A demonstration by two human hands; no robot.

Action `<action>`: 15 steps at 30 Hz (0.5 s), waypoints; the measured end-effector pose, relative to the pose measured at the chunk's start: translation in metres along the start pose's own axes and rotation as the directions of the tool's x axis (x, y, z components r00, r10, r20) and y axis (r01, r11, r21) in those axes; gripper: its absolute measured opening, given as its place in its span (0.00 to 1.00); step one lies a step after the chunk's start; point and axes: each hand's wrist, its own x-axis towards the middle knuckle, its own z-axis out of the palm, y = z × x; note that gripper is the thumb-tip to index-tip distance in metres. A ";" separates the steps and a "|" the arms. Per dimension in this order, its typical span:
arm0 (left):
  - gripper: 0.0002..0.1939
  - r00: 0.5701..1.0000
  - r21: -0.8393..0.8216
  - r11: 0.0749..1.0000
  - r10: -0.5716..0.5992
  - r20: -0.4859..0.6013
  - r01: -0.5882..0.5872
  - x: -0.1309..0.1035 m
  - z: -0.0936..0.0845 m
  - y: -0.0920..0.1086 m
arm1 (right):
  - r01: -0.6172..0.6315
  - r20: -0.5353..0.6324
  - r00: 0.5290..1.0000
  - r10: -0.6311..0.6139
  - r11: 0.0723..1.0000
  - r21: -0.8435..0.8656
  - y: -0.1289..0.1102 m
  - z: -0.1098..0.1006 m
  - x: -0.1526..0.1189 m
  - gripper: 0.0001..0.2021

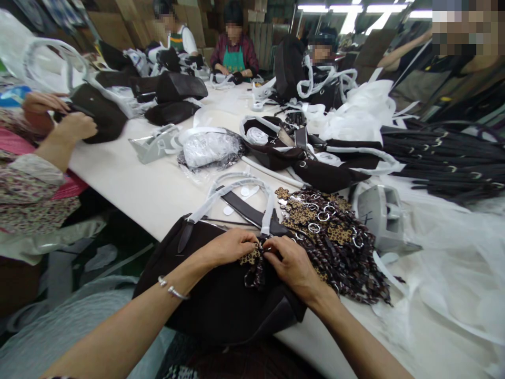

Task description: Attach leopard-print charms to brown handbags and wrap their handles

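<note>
Leopard-print flower charm [250,256] | up against the dark handbag [221,302], near a white-wrapped handle [269,215] | from my end, left hand [231,246] and right hand [290,262] fingers both pinching it, charm pile [335,231] alongside

a plastic-wrapped bundle [211,149] lies beside a grey tape dispenser [157,145]; black straps [437,160] lie heaped.

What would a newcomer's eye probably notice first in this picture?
Probably the large dark handbag before the wearer, with the left hand and right hand meeting at a leopard-print charm near its upper edge. Beside it, on the right, lies a glittering heap of similar charms. The bag's white-wrapped handles arch up beyond the hands.
</note>
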 end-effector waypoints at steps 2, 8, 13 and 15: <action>0.10 1.000 -0.001 1.000 -0.001 0.004 0.001 0.000 -0.001 0.001 | -0.045 0.042 0.998 0.044 0.999 0.022 0.000 -0.002 0.003 0.08; 0.10 0.999 -0.034 0.999 -0.026 0.043 0.028 0.001 -0.003 0.002 | -0.096 0.094 0.991 0.091 0.994 0.051 -0.003 -0.007 0.009 0.09; 0.09 0.999 -0.032 0.999 -0.014 0.052 0.016 0.001 -0.004 0.003 | -0.162 0.113 0.983 0.147 0.978 0.133 -0.006 -0.008 0.010 0.09; 0.08 0.999 -0.022 1.000 0.004 0.048 -0.003 0.001 -0.004 0.003 | -0.179 0.104 0.981 0.165 0.972 0.153 -0.008 -0.008 0.009 0.09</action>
